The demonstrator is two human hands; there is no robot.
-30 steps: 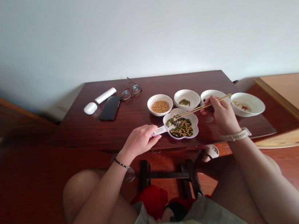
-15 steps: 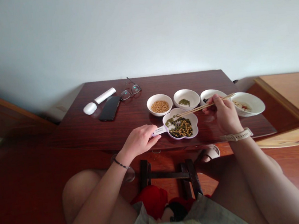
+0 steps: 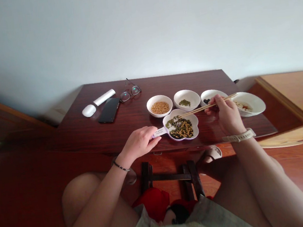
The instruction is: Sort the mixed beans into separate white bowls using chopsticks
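Observation:
My left hand (image 3: 140, 141) is closed on the handle of a white, flower-shaped dish (image 3: 197, 124) with a lilac rim. Mixed yellow, green and black beans (image 3: 183, 128) lie inside it. Wooden chopsticks (image 3: 199, 109) are pinched in my right hand (image 3: 226, 113), their tips among the beans at the dish's far left. Behind the dish stand a bowl of yellow soybeans (image 3: 160, 108) and a bowl with a few green beans (image 3: 185, 103). Partly hidden by my right hand is a bowl with black beans (image 3: 207, 101). Farther right, another white bowl (image 3: 256, 103) holds pale and reddish bits.
A black phone (image 3: 109, 110), eyeglasses (image 3: 130, 94), a white rounded case (image 3: 89, 110) and a white cylinder (image 3: 104, 97) lie on the left of the dark wooden table (image 3: 84, 137). A wall rises behind it. Wooden furniture (image 3: 297, 98) stands at the right.
The whole view has shifted slightly, so everything sits a little farther left. Both hands keep their grips, and the chopstick tips stay in the dish at nearly the same spot.

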